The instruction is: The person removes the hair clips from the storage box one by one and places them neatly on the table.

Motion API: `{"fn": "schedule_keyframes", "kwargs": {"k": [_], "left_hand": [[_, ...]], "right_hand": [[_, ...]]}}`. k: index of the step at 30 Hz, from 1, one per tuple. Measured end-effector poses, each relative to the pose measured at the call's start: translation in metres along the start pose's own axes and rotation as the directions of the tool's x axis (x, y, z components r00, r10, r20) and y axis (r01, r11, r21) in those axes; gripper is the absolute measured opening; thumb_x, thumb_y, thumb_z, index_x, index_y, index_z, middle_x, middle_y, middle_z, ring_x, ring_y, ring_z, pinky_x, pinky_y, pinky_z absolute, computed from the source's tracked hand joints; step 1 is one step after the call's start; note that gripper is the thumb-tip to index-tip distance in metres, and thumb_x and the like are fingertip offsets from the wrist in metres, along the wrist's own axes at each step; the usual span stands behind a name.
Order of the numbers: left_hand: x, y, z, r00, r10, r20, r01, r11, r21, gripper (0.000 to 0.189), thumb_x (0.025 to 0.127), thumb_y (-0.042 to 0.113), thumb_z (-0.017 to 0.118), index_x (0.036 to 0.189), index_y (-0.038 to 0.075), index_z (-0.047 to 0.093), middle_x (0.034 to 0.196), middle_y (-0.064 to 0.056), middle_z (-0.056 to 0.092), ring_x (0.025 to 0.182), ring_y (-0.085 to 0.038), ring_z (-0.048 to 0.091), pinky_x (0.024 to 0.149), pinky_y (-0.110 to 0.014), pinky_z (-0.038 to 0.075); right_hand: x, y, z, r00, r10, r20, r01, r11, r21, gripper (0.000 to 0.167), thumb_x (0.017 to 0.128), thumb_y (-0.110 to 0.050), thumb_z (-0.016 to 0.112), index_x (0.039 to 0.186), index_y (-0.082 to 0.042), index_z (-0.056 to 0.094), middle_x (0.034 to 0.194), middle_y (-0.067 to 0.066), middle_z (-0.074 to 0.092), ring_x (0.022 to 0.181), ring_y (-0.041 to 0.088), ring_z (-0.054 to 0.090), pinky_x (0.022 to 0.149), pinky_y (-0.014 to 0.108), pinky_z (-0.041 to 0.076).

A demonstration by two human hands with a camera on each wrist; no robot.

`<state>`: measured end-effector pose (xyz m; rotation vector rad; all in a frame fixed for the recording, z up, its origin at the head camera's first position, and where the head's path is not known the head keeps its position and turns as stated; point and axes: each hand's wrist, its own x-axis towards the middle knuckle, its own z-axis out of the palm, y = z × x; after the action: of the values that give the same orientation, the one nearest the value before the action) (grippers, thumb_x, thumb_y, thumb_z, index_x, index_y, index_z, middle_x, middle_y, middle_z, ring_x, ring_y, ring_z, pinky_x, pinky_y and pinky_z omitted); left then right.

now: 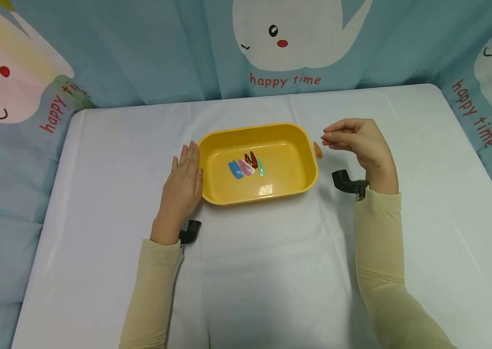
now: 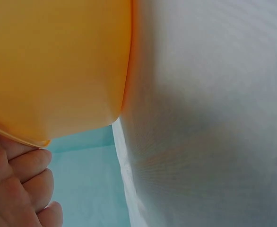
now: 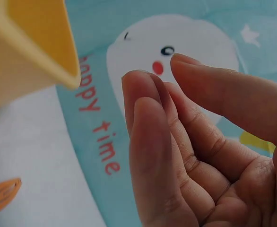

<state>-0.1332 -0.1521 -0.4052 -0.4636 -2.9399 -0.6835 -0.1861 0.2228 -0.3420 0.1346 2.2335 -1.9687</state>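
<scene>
My left hand rests against the left end of a yellow plastic tray, fingers straight along the rim. In the left wrist view its fingertips touch the underside of the tray's lip. My right hand hovers past the tray's right end with bent, relaxed fingers and nothing between them. Just below its fingertips, an orange snap hair clip lies on the table beside the tray. Inside the tray sit blue hair clips, a pink clip, red clips and a green clip, grouped left of centre.
A white cloth covers the table. Behind and at both sides hangs a blue curtain with cartoon prints. A black wrist camera sticks out by the right wrist, and another black camera by the left.
</scene>
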Motion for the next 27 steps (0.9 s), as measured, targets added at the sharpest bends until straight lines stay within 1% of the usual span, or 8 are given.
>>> {"fn": "schedule_keyframes", "kwargs": {"k": [9,13,15,21,27], "left_hand": [[0.0,0.0,-0.001,1.0,-0.002,-0.002,0.002,1.0,-0.004,0.054,0.102,0.017,0.037,0.148,-0.004,0.017,0.154,-0.015,0.017,0.143,-0.024,0.01,0.115,-0.042,0.006],[0.0,0.001,-0.001,1.0,-0.009,0.007,0.009,1.0,-0.014,0.054,0.103,0.017,0.035,0.148,-0.004,0.017,0.154,-0.015,0.017,0.143,-0.024,0.011,0.115,-0.042,0.006],[0.0,0.002,-0.001,1.0,-0.006,0.01,0.006,1.0,-0.02,0.053,0.103,0.017,0.035,0.148,-0.005,0.017,0.154,-0.016,0.017,0.143,-0.025,0.011,0.115,-0.042,0.006],[0.0,0.001,-0.001,1.0,0.009,-0.014,-0.009,1.0,-0.006,0.054,0.102,0.017,0.036,0.148,-0.005,0.017,0.153,-0.016,0.019,0.143,-0.025,0.013,0.115,-0.043,0.008],[-0.002,0.001,-0.001,1.0,0.005,-0.013,-0.006,1.0,-0.009,0.054,0.102,0.017,0.037,0.148,-0.005,0.017,0.154,-0.016,0.018,0.143,-0.025,0.012,0.115,-0.042,0.007]], "right_hand": [[-0.009,-0.012,0.013,0.996,-0.079,0.034,0.079,0.997,0.005,0.004,0.082,0.0,0.069,0.085,0.0,0.072,0.077,0.006,0.071,0.07,0.016,0.069,0.066,0.024,0.056],[-0.012,-0.015,0.018,0.994,-0.096,0.061,0.094,0.995,0.023,0.004,0.081,0.001,0.071,0.084,0.001,0.071,0.076,0.008,0.07,0.069,0.018,0.068,0.066,0.025,0.056],[-0.012,-0.016,0.021,0.992,-0.102,0.077,0.101,0.995,0.014,0.003,0.08,0.001,0.071,0.084,0.002,0.071,0.075,0.008,0.07,0.068,0.019,0.068,0.066,0.026,0.056],[-0.009,-0.023,0.038,0.987,-0.089,0.135,0.098,0.993,-0.065,0.007,0.083,0.0,0.068,0.087,0.005,0.069,0.076,0.007,0.07,0.07,0.017,0.068,0.067,0.025,0.056],[-0.001,-0.031,0.057,0.978,-0.059,0.199,0.079,0.993,-0.093,0.014,0.086,0.002,0.065,0.093,0.013,0.063,0.077,0.007,0.069,0.073,0.017,0.069,0.069,0.026,0.056]]}}
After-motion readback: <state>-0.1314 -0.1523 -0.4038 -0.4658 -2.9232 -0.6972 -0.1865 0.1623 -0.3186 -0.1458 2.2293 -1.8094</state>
